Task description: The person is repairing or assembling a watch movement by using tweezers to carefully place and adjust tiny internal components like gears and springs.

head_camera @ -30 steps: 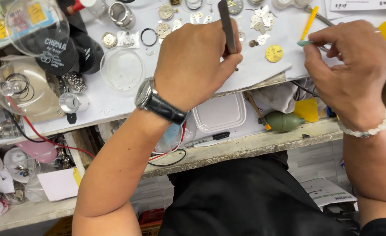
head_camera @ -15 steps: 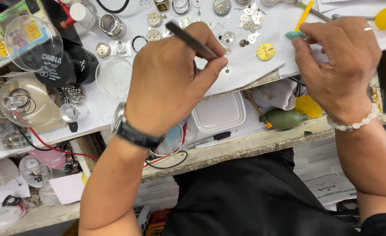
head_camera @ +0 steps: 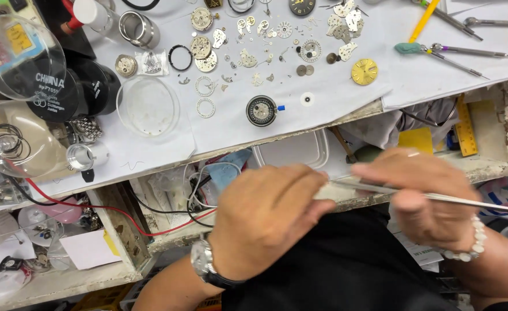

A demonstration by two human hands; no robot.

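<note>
1. On the tabletop (head_camera: 346,103) the watch movement (head_camera: 261,110) lies among loose parts, apart from both hands.
2. The left hand (head_camera: 265,216) pinches the tweezers' tip; what lies under its fingers cannot be told.
3. The right hand (head_camera: 421,198) grips the tweezers (head_camera: 438,196). The step looks like tending the tip; carrying it back to the parts calls for steadiness.

Right hand (head_camera: 423,201) pinching tweezers (head_camera: 438,196), left hand (head_camera: 265,216) touching their tip
</note>
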